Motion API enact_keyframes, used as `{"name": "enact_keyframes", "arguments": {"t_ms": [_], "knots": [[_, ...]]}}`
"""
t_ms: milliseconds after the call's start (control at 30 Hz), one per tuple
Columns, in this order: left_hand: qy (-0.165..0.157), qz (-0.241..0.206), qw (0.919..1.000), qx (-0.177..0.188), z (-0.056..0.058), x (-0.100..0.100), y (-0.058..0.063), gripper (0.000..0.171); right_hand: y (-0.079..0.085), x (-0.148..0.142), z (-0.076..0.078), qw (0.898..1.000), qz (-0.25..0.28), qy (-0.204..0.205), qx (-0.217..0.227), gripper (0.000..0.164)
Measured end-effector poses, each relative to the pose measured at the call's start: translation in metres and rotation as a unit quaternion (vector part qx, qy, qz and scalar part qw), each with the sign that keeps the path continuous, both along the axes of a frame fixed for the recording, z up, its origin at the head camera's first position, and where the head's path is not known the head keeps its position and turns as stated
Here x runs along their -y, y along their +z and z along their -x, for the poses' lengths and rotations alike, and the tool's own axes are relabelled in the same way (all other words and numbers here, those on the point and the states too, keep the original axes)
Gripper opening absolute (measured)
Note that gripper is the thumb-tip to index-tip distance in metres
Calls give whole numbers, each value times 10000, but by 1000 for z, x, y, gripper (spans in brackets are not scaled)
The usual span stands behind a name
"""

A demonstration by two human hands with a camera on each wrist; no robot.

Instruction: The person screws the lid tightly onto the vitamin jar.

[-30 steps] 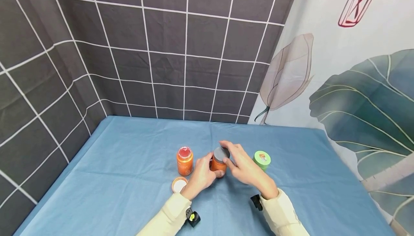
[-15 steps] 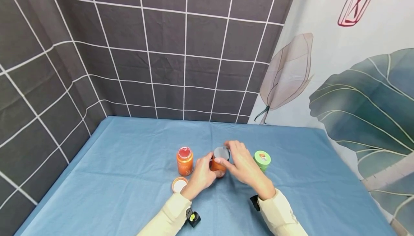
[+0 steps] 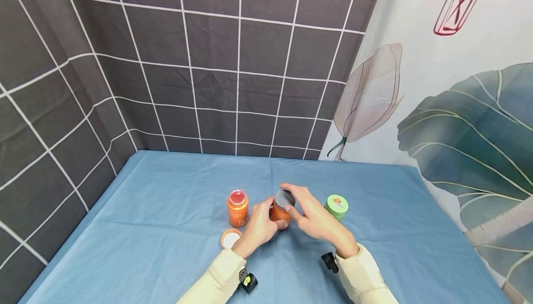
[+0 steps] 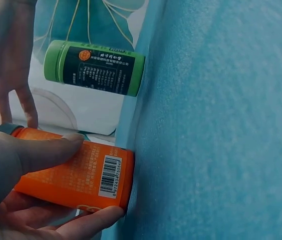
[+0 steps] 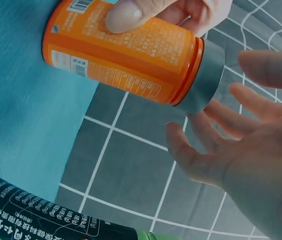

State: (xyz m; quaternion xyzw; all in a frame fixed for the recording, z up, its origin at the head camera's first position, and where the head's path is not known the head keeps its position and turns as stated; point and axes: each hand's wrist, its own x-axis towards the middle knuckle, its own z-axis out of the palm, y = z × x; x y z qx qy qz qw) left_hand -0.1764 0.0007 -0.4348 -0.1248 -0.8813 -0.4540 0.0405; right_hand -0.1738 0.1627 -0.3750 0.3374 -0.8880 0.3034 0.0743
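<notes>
My left hand grips an orange bottle standing on the blue cloth, the thumb on one side and fingers on the other. The bottle's grey lid is on. My right hand is at that lid, its fingers spread loosely. In the right wrist view the thumb stands off the lid, while some fingertips are near or at its edge; contact is hard to tell. A second orange bottle stands to the left, lidless, with red at its mouth. A loose lid, white inside, lies in front of it.
A green-capped bottle with a dark label stands right of my right hand. The blue cloth covers the table. Dark grid-patterned fabric hangs behind, and a leaf-printed curtain hangs at the right.
My right hand turned one way around the grey lid, then swung back, its fingers loosening from it. The left hand and the bottle it grips have stayed in place.
</notes>
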Motion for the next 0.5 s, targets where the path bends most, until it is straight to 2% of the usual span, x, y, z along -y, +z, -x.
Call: {"name": "enact_keyframes", "arguments": {"t_ms": [233,500], "knots": [[44,-18,10000,77,0,1,0,47,-3,2,3,9992,-22,20,-406,37],[36,-26,10000,-39,-1,1,1,45,-6,4,3,9974,-39,-358,-628,33]]}}
